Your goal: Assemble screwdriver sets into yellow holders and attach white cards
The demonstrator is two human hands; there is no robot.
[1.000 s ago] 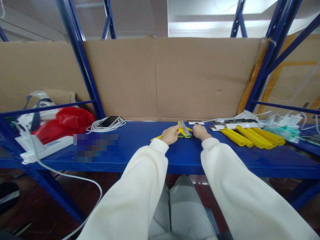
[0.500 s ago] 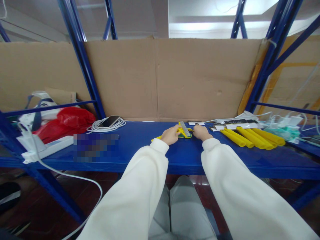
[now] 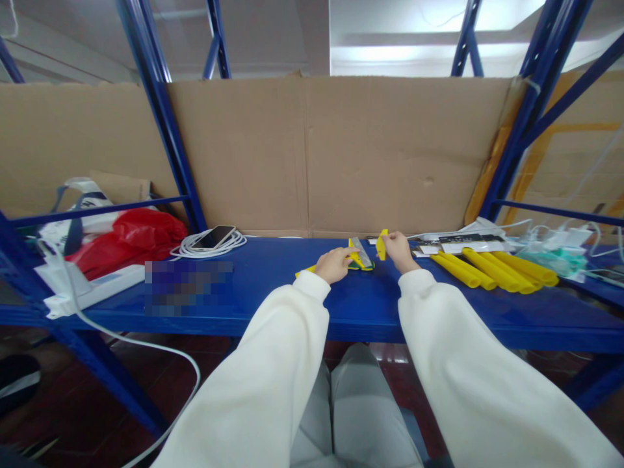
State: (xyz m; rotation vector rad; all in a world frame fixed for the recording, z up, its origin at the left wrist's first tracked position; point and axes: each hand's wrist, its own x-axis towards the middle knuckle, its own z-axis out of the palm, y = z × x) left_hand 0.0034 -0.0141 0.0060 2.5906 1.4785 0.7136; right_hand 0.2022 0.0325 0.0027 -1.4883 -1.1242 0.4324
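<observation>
My left hand point(image 3: 333, 264) is bent over the blue shelf top, its fingertips at a yellow and green item with a slanted grey bar point(image 3: 361, 253). I cannot make out its exact kind. A bit of yellow point(image 3: 305, 270) shows on the left of that hand, partly hidden by the sleeve. Raised a little to the right, my right hand point(image 3: 398, 251) pinches a small flat yellow piece point(image 3: 382, 245), held upright and apart from the item. Yellow rolled tubes point(image 3: 492, 268) lie side by side to the right of my right hand.
Flat black-and-white packs point(image 3: 463, 242) lie behind the tubes, beside a green plastic bag point(image 3: 550, 255) and white cables. On the left are a phone point(image 3: 214, 236) on a coiled white cable, a red bag point(image 3: 141, 235) and a white power strip point(image 3: 107, 286). Cardboard point(image 3: 312, 156) closes the back.
My right hand has lifted and moved slightly right, away from the item, with the small yellow piece now showing in its fingers. My left hand has stayed almost in place.
</observation>
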